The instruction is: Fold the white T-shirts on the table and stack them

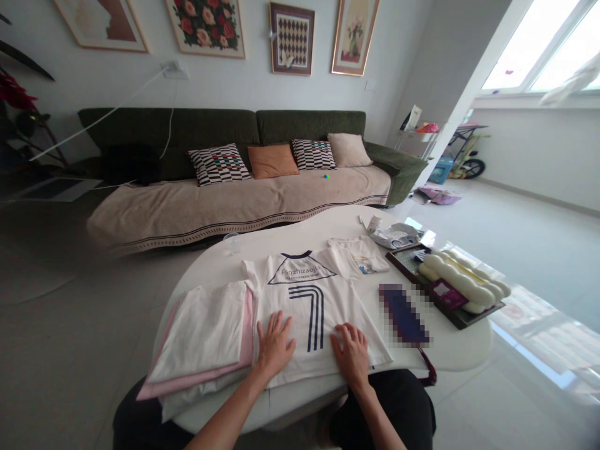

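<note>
A white jersey (304, 294) with a dark blue number 7 lies flat on the white oval table (459, 347), its collar pointing away from me. My left hand (274, 345) rests flat on the jersey's near edge, left of the numeral, fingers spread. My right hand (351, 351) lies on the cloth just right of the numeral, fingers apart and slightly curled. Neither hand holds anything. A pile of folded white and pink clothes (204, 340) sits at the table's left end.
A folded white garment (363, 255) and crumpled packaging (391, 234) lie farther back. At the right are a blurred dark object (403, 312) and a dark tray (469, 315) bearing a cream-coloured bumpy object (462, 278). A green sofa (234, 181) with cushions stands behind the table.
</note>
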Tool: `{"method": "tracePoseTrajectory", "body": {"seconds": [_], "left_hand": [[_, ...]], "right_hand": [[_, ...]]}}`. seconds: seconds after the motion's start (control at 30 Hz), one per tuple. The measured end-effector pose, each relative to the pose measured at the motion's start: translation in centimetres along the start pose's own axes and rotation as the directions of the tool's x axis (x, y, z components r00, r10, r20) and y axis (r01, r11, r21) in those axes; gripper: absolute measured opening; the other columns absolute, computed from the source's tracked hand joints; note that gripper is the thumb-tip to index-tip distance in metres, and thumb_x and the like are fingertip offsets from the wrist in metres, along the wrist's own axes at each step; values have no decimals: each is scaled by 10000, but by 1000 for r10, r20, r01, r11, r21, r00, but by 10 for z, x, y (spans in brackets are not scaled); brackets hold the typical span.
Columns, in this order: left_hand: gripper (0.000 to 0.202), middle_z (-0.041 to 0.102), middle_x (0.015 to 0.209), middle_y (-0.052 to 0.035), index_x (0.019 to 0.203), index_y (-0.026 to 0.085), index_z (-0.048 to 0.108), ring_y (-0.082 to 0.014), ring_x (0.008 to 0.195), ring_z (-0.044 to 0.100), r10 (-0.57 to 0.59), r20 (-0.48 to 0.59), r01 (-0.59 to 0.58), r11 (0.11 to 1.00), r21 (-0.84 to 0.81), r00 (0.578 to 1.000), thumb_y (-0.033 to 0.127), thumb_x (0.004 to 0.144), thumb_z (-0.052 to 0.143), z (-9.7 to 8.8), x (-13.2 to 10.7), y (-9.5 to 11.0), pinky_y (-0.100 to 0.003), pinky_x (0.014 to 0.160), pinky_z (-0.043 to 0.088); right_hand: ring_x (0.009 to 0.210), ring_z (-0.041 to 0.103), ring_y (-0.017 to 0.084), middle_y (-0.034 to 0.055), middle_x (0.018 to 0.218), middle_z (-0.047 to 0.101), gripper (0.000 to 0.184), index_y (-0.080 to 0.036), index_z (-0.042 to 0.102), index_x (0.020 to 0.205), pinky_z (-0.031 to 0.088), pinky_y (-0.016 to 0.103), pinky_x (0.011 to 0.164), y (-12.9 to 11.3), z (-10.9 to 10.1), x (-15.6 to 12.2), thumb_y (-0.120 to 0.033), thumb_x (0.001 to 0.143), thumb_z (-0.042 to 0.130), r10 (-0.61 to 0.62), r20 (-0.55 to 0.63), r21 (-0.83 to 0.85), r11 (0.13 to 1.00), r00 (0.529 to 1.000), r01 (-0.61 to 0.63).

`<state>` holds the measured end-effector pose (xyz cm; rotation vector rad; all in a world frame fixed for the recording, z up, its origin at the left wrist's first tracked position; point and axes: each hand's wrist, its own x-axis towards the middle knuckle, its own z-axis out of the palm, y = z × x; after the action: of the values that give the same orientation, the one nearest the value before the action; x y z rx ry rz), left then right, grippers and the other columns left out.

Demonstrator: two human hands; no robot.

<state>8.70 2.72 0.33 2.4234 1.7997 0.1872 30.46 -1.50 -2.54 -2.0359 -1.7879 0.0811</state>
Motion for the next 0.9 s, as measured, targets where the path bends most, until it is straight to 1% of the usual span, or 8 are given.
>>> {"method": "tracePoseTrajectory", "body": {"seconds": [0.1,0.23,0.4,0.47,0.53,0.67,0.77,0.9], "left_hand": [[463,356,1485,-112,1341,250,485,-301,1395,224,15,-28,-15,1000,0,999,382,907,390,-5,23,5,-629,1072,162],[532,240,1536,-106,1412,280,378,-321,1412,166,12,-39,-12,1000,-14,999,434,904,403,-3,51,6,-602,1058,218],[564,252,1532,-97,1418,310,358,-339,1397,206,-26,-30,26,1000,-17,999,466,882,437,12,57,0,-604,1063,197],[566,235,1539,-80,1420,328,348,-328,1405,186,-37,-34,36,999,-19,999,476,880,434,17,57,-2,-597,1073,179],[571,231,1541,-73,1420,330,347,-324,1409,172,-44,-40,42,999,-27,998,477,876,441,20,57,-2,-593,1078,166],[580,232,1543,-58,1421,346,338,-321,1410,168,-49,-59,47,998,-45,997,452,866,468,24,58,-3,-593,1084,153],[598,226,1546,-41,1424,376,312,-323,1411,163,-54,-64,50,997,-67,996,483,858,472,27,59,-5,-602,1083,150],[625,194,1554,-29,1438,392,259,-332,1412,152,-49,-62,44,995,-86,997,525,859,455,30,58,-7,-606,1086,149]], "right_hand": [[1059,521,272,101,1096,604,211,-192,594,1015,365,435,941,-3,-5,2,-323,899,475,8,-3,31,1000,1000,-8],[1010,546,269,86,1032,621,134,-196,600,932,402,421,889,-2,-17,6,-281,873,514,-26,38,80,997,999,22],[846,614,180,9,827,661,138,-203,626,751,468,279,751,19,-28,28,-223,859,543,-99,144,172,982,985,74],[746,620,140,-16,736,648,173,-184,624,723,483,250,705,35,-29,51,-221,872,545,-92,177,194,979,980,57],[723,620,124,-15,766,646,149,-157,629,796,504,269,703,54,-30,85,-249,888,557,-39,183,187,982,982,4],[921,615,175,60,1094,609,273,-154,572,1110,523,382,795,88,-31,165,-334,905,557,178,108,115,975,978,-190],[986,600,200,74,1172,578,327,-166,541,1179,515,409,827,97,-27,212,-341,903,557,318,90,76,943,944,-325],[987,599,201,76,1177,576,340,-167,537,1187,514,412,828,95,-18,244,-353,902,556,427,156,34,899,890,-437]]}}
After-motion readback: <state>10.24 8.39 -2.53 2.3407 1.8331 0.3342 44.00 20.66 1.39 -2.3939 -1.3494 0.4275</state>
